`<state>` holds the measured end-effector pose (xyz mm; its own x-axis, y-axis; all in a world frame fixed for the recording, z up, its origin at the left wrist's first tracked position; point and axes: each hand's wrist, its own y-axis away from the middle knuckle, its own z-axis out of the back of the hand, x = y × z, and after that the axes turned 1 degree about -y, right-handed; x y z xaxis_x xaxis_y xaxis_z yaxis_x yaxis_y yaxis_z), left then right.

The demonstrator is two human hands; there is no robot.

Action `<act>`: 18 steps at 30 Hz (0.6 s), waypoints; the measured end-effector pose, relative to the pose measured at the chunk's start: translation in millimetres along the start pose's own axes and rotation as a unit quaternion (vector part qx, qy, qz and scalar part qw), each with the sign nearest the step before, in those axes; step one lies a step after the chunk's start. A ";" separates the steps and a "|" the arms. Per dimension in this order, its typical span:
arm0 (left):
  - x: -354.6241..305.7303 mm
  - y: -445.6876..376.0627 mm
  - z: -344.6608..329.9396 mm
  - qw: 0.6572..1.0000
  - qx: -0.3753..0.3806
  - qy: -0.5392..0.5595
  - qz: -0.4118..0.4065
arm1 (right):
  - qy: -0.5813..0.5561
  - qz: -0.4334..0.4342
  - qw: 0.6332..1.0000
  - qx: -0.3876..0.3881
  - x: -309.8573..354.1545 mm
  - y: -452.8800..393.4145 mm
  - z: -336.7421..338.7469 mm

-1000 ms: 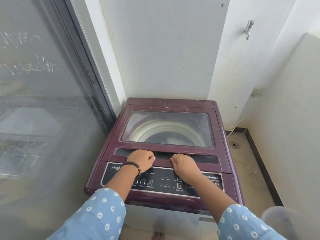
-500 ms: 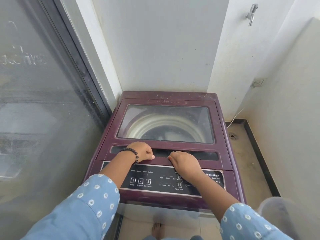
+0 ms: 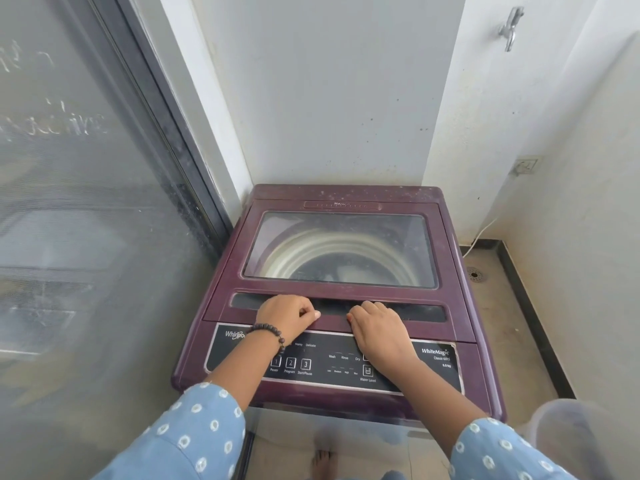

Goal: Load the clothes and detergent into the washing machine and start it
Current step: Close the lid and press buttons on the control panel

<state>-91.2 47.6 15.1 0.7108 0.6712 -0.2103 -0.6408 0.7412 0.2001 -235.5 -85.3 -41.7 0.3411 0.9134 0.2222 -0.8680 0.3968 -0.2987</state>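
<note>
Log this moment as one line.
lid: closed | left hand, right hand: gripping lid handle | clothes: none seen

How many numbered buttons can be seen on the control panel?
3: button 1, button 2 and button 3 sit in a row; the hands may hide more.

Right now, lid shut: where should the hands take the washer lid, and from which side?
Take the lid by the long dark handle recess along its front edge, coming from the front, above the control panel. The left hand and right hand already sit there, fingers curled into the slot. The hinge looks to be along the back, so lifting the front edge should swing it up.
</note>
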 end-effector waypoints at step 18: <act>-24.3 -9.6 -19.4 0.957 -0.257 -0.103 -0.087 | 0.049 -0.008 0.999 0.011 8.3 -25.7 30.7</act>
<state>-108.0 24.4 -0.3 0.8280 0.5606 0.0070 -0.5274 0.7830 -0.3297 -221.4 -90.7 -3.8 0.3874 0.9122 0.1336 -0.8694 0.4097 -0.2762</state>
